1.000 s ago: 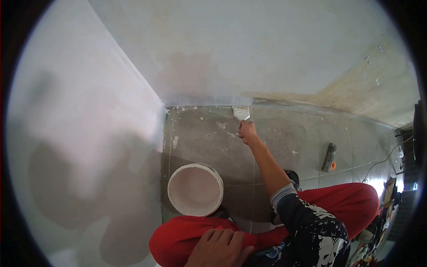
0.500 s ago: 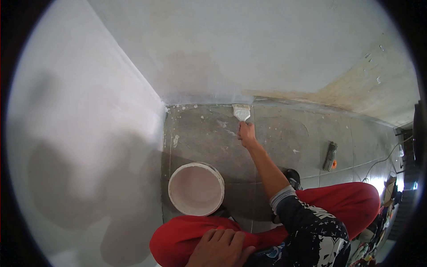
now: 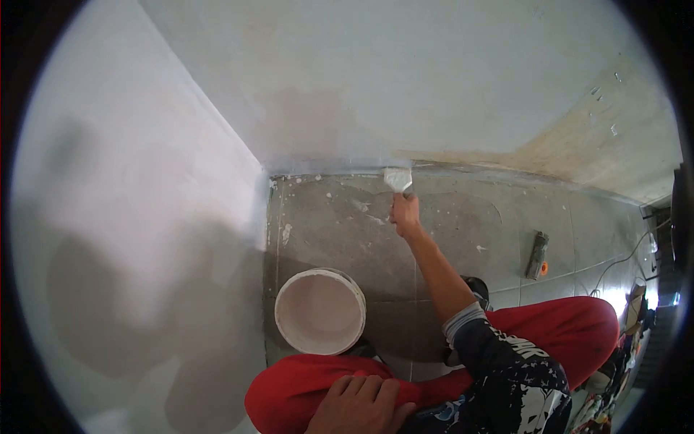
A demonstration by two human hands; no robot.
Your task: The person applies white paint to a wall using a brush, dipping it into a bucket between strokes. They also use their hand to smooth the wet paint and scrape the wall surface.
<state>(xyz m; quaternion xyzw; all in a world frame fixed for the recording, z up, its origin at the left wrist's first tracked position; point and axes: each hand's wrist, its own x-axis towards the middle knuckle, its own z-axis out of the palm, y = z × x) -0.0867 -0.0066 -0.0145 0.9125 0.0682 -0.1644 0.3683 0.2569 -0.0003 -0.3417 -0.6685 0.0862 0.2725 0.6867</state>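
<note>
My right hand [image 3: 405, 210] is closed around the handle of a wide, flat paintbrush [image 3: 398, 179] coated in white. The bristle end meets the bottom of the back wall [image 3: 434, 94], right along the floor line. On my left knee, over the red trousers [image 3: 289, 387], lies my left hand [image 3: 361, 405], fingers stretched out and holding nothing. A white bucket [image 3: 320, 311] stands on the floor in front of that knee, with pale pinkish paint inside and paint-smeared edges.
Grey floor tiles [image 3: 347, 246] with paint spots run along the wall. A white side wall [image 3: 144, 195] rises at the left. To the right lies a dark roller-like tool [image 3: 536, 254] with an orange part, and beyond it a cable [image 3: 614, 262] and assorted clutter.
My right hand has moved the paintbrush slightly to the right along the wall's bottom edge. My left hand stays on the knee.
</note>
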